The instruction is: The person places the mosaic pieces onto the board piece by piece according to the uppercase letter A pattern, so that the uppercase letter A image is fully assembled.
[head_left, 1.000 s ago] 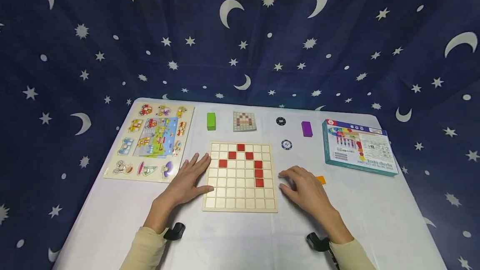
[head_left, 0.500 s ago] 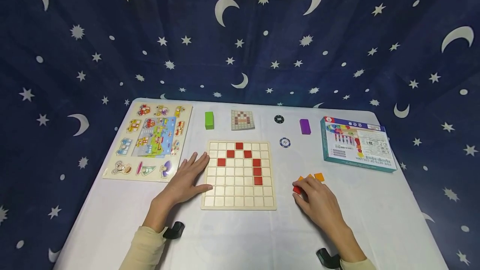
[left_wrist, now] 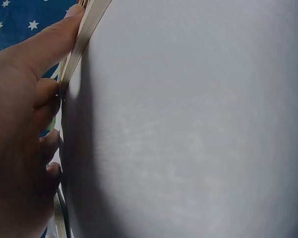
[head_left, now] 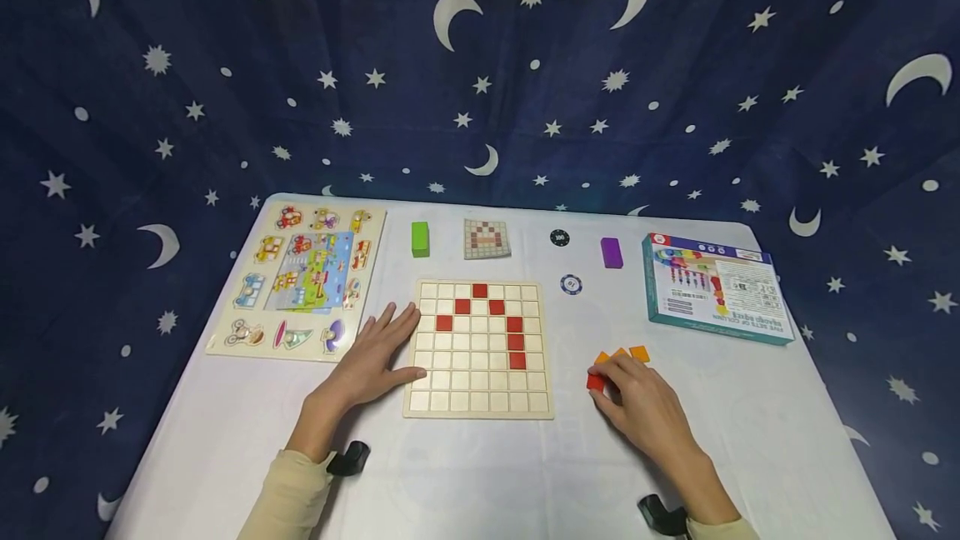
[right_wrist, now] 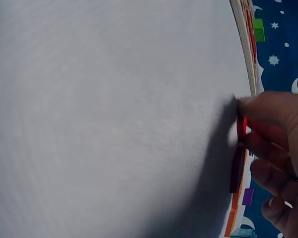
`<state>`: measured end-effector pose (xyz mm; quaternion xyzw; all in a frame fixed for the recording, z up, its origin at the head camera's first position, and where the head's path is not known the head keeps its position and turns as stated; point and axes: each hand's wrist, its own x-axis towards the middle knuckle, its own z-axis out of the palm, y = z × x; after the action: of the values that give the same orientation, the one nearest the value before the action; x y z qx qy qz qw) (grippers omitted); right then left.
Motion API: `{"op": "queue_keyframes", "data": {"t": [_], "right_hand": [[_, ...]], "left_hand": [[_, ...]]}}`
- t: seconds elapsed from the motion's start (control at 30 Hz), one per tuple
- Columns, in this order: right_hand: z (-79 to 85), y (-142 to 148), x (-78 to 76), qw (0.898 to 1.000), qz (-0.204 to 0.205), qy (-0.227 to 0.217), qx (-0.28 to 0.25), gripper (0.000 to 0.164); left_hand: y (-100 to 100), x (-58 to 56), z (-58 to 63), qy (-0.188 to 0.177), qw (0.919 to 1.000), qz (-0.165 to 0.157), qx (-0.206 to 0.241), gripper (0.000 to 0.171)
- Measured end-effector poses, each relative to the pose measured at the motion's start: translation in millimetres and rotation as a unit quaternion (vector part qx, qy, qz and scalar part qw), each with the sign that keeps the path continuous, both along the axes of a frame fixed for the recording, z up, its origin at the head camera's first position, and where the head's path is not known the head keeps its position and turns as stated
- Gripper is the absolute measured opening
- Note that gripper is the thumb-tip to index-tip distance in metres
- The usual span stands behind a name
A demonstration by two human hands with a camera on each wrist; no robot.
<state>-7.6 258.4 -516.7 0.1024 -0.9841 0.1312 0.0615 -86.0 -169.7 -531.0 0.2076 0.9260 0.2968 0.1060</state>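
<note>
A light wooden grid board (head_left: 459, 380) lies in the middle of the table, with several red square tiles (head_left: 515, 342) set in its upper cells. My left hand (head_left: 372, 361) rests on the board's left edge, fingers spread and straight, thumb reaching over the rim. To the right of the board, my right hand (head_left: 637, 398) pinches a red tile (right_wrist: 242, 128) between thumb and finger, close to the tabletop. A second, darker red tile (right_wrist: 237, 169) shows beside it in the right wrist view. Several orange tiles (head_left: 639, 353) lie just beyond this hand, partly covered by it.
Behind the board are a small pattern card (head_left: 487, 239), a green block (head_left: 420, 239), a purple block (head_left: 611, 253), a black chip (head_left: 559, 237) and a blue-white chip (head_left: 572, 284). A picture puzzle board (head_left: 225, 307) lies left; a teal box (head_left: 716, 288) stands right.
The right hand has moved away from the board's right edge, rightward and slightly nearer, and now pinches a red tile. More orange tiles are uncovered. The left hand stays put.
</note>
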Motion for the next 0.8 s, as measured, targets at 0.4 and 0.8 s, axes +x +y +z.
{"op": "queue_keyframes", "data": {"t": [0.4,0.8], "right_hand": [[3.7,-4,-8.7,1.000,-0.001,-0.026,-0.003,0.032],[23.1,-70,-46.1,0.998,0.045,-0.007,-0.051,0.038]], "left_hand": [[-1,-0.4,0.2,-0.001,1.0000,0.000,-0.003,0.097],[-1,-0.4,0.9,0.000,1.0000,-0.001,-0.004,0.097]]}}
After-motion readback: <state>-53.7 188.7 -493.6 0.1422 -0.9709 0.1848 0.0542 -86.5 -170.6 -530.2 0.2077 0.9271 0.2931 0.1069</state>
